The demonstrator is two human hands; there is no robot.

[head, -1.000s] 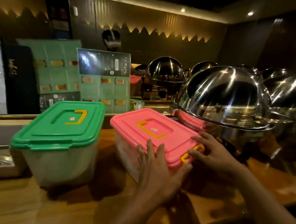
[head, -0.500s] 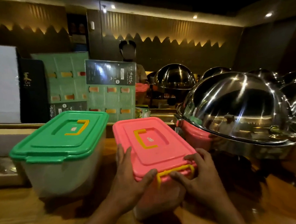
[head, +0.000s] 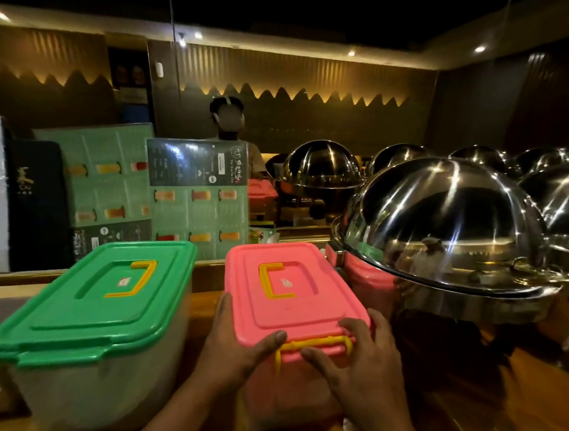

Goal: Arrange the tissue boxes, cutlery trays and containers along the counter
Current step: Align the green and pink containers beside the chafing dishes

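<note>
Pink-lidded container (head: 291, 301) on counter (head: 537, 393), between green-lidded container (head: 92, 307) and steel dome (head: 443, 225). Left hand (head: 237, 341) clasps its left near corner, thumb over lid; right hand (head: 362, 367) fingers spread on near edge.

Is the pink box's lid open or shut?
Shut. The pink lid lies flat on the pink box, its yellow handle folded down. The left hand and right hand hold its near end.

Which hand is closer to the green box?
Left. The left hand grips the pink box's side facing the green box; the right hand holds its far front corner.
</note>
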